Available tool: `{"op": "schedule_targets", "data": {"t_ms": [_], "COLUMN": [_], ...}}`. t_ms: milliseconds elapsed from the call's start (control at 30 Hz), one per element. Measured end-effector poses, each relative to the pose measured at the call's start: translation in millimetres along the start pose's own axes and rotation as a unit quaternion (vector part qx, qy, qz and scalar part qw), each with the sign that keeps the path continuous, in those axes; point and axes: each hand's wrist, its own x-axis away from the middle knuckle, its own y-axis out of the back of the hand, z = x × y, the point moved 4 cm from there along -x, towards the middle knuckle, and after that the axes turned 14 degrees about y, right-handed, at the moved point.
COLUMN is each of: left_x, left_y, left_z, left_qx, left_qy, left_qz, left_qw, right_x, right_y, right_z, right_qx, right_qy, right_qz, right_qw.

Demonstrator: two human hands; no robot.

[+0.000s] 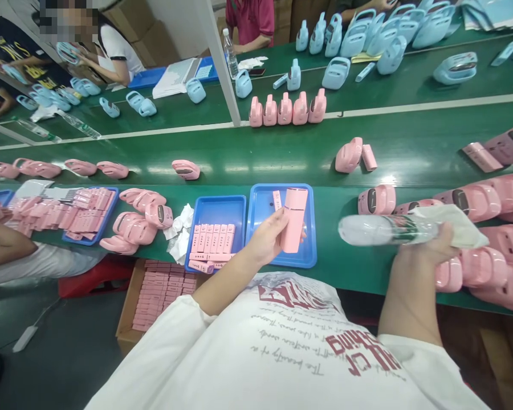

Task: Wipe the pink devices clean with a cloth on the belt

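Observation:
My left hand (267, 238) is closed around a pink rectangular part (294, 219), held upright over a blue tray (260, 208). One small pink piece (277, 199) lies in that tray. My right hand (430, 247) grips a clear plastic bottle (380, 229) lying sideways, together with a white cloth (457, 222). A second blue tray (216, 210) to the left holds several flat pink pieces (214, 238).
Pink housings (487, 196) crowd the right side and several more (139, 219) sit at left. The green conveyor (248, 154) carries pink units (284, 109); blue units (380, 34) stand beyond. Other people work at left and across. A cardboard box of pink pieces (162, 290) sits below.

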Motion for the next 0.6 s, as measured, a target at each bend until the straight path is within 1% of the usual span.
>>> {"op": "schedule_targets", "data": {"t_ms": [67, 100, 133, 167, 233, 300, 367, 400, 433, 467, 500, 533, 567, 600], "left_x": [-0.8, -1.4, -2.2, -3.0, -4.5, -5.5, -6.0, -6.3, -6.9, -7.7, -9.0, -10.5, -12.3, -14.3], "left_y": [0.1, 0.3, 0.7, 1.1, 2.0, 3.1, 4.7, 5.4, 5.7, 5.3, 4.1, 2.2, -0.4, -3.5], "left_z": [0.7, 1.2, 1.5, 1.7, 1.9, 1.5, 0.9, 0.8, 1.1, 2.0, 3.5, 5.4, 7.4, 9.5], "left_qx": [-0.013, -0.016, -0.017, -0.014, -0.002, 0.012, 0.025, 0.031, 0.037, 0.043, 0.050, 0.056, 0.062, 0.068], "left_qy": [-0.001, -0.001, -0.002, -0.004, -0.008, -0.009, -0.008, -0.004, 0.003, 0.014, 0.029, 0.043, 0.057, 0.069], "left_qz": [0.001, -0.001, -0.005, -0.008, -0.013, -0.017, -0.028, -0.034, -0.038, -0.039, -0.036, -0.031, -0.024, -0.016], "left_qw": [1.000, 1.000, 1.000, 1.000, 1.000, 1.000, 0.999, 0.999, 0.999, 0.998, 0.998, 0.997, 0.996, 0.995], "right_x": [4.5, 8.8, 13.8, 19.5, 30.5, 36.1, 33.0, 28.8, 24.1, 20.3, 18.8, 20.7, 26.6, 36.4], "right_y": [6.9, 7.7, 5.9, 2.1, -7.7, -16.2, -20.7, -21.9, -22.5, -23.6, -26.2, -31.1, -39.7, -50.8], "right_z": [0.3, 2.3, 5.2, 8.7, 16.0, 24.1, 33.9, 40.4, 48.6, 58.9, 71.2, 85.0, 99.7, 114.5], "right_qx": [0.064, 0.094, 0.116, 0.134, 0.148, 0.164, 0.208, 0.239, 0.272, 0.294, 0.296, 0.284, 0.246, 0.194], "right_qy": [0.031, 0.053, 0.078, 0.103, 0.142, 0.165, 0.167, 0.163, 0.153, 0.141, 0.131, 0.124, 0.129, 0.142], "right_qz": [-0.070, -0.083, -0.071, -0.044, 0.029, 0.103, 0.156, 0.170, 0.169, 0.157, 0.142, 0.130, 0.140, 0.163], "right_qw": [0.995, 0.991, 0.988, 0.985, 0.978, 0.967, 0.951, 0.942, 0.935, 0.932, 0.935, 0.942, 0.950, 0.957]}}
